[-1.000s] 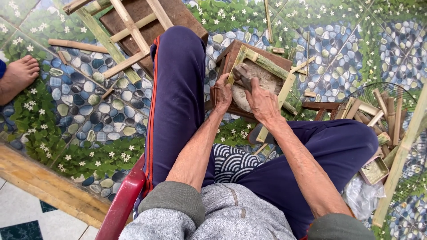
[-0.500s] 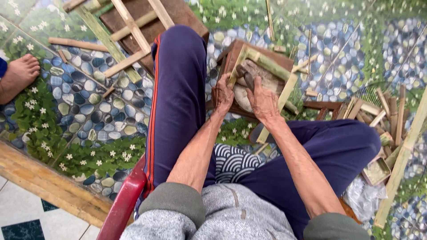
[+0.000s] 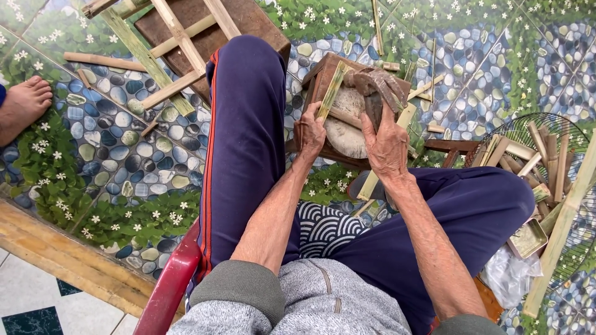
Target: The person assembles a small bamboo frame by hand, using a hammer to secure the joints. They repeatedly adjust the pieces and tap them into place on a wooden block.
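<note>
Seated view, looking down between both knees in dark blue trousers [image 3: 242, 124]. Left hand [image 3: 312, 131] closed around a green bamboo strip [image 3: 331, 92], pinning it upright-slanted against a round pale block [image 3: 347, 127] on a small wooden stool [image 3: 323, 71]. Right hand [image 3: 386, 141] wrapped around the handle of a heavy dark blade [image 3: 375, 84], blade head lying over the top of the strip and the block; exact contact point hidden by the blade.

Surroundings: bamboo-slat frame [image 3: 167, 49] on a brown board [image 3: 242, 18], upper left, just beyond the left knee. Loose bamboo offcuts [image 3: 102, 60] scattered on the pebble-and-flower patterned floor [image 3: 112, 161]. Wire fan guard [image 3: 534, 133] at right, filled with short bamboo pieces [image 3: 534, 155]; a long bamboo pole [image 3: 562, 223] leaning across it. Small metal tin [image 3: 528, 239] and crumpled clear plastic [image 3: 506, 276] beside the right thigh. Another person's bare foot [image 3: 22, 105] at the left edge, well apart. Red chair edge [image 3: 171, 285] under the left thigh; wave-patterned cushion [image 3: 326, 226] between the legs.

Obstruction: blade and right hand cover most of the block's far side; left knee hides part of the brown board.

Versus half a second ago: blade raised higher and farther out over the stool top; previously low beside the left hand. Strip and left grip much the same.
</note>
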